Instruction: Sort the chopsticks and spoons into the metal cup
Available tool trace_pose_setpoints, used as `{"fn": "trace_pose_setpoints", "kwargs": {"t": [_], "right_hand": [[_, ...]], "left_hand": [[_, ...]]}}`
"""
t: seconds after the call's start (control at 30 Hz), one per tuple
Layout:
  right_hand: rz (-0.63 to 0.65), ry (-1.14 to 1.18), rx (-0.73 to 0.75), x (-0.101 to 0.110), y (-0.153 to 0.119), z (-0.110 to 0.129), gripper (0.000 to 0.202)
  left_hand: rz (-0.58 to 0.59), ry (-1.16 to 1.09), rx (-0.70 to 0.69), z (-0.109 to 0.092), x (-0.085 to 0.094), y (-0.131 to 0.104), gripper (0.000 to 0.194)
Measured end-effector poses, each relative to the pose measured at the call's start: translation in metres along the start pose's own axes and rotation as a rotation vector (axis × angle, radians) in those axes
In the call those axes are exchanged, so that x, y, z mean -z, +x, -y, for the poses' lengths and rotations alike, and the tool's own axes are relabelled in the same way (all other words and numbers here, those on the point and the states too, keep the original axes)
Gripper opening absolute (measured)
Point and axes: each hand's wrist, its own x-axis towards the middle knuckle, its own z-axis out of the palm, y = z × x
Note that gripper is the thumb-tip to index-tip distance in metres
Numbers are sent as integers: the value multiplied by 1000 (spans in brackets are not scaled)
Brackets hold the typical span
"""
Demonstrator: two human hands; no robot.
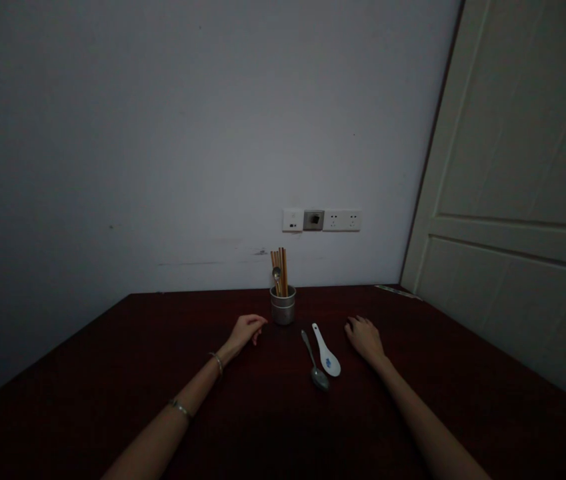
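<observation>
A metal cup [283,311] stands on the dark red table, holding several wooden chopsticks [284,267] and a small metal spoon [277,272], bowl up. Just left of the cup is my left hand [247,329], its fingers loosely bent and apart, with nothing visible in them. To the cup's front right lie a white spoon [327,353] with a blue mark in its bowl and a metal spoon [316,363], side by side with handles pointing away from me. My right hand [365,337] rests palm down on the table, right of the white spoon, fingers stretched out and holding nothing.
The table [113,373] meets a pale wall [213,133] at its back edge. Sockets and a switch [321,221] are set in the wall above the cup. A panelled door [523,167] borders the right side. A thin strip [397,292] lies at the back right corner.
</observation>
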Motion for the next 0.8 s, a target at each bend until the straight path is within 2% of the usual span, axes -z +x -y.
{"fn": "trace_pose_setpoints", "kwargs": {"t": [0.2, 0.33, 0.43, 0.53, 0.8], "right_hand": [[11, -8, -1, 0, 0, 0, 40], [18, -8, -25, 2, -1, 1, 41], [25, -13, -37, 4, -1, 3, 40], [34, -7, -42, 6, -2, 5, 40], [35, 4, -42, 11, -4, 7, 40]], "left_hand": [[46, 105, -8, -2, -3, -3, 27], [5, 254, -76, -8, -6, -8, 24], [36, 385, -191, -17, -10, -14, 23], [139, 510, -326, -32, -19, -22, 22], [410, 933, -763, -70, -60, -42, 23]]}}
